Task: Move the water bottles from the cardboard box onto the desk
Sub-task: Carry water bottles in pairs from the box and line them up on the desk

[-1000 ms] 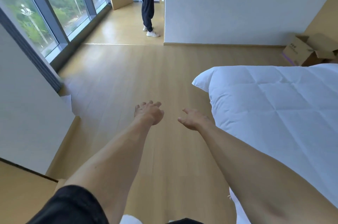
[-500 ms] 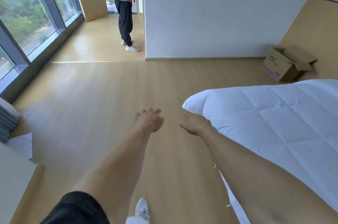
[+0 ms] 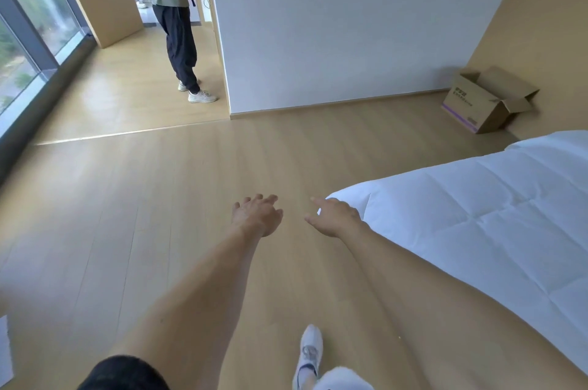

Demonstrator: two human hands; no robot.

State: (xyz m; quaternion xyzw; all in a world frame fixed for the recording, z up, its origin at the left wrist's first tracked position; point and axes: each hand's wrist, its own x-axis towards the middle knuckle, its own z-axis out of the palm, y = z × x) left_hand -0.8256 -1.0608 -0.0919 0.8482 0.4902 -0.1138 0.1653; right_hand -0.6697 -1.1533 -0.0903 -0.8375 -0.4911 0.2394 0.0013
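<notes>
Cardboard box on floor by far wall, flaps open, well apart from both hands; bottles inside not visible. Left hand, right hand w/ grip loose, holding nothing. Bottles prob. heavyish if full, slick plastic: take round body.

Open cardboard box on floor, beside far wall

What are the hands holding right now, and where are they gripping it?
Nothing. The left hand and right hand are both stretched out over the floor with relaxed fingers and hold nothing. The cardboard box sits far off by the wall.
</notes>
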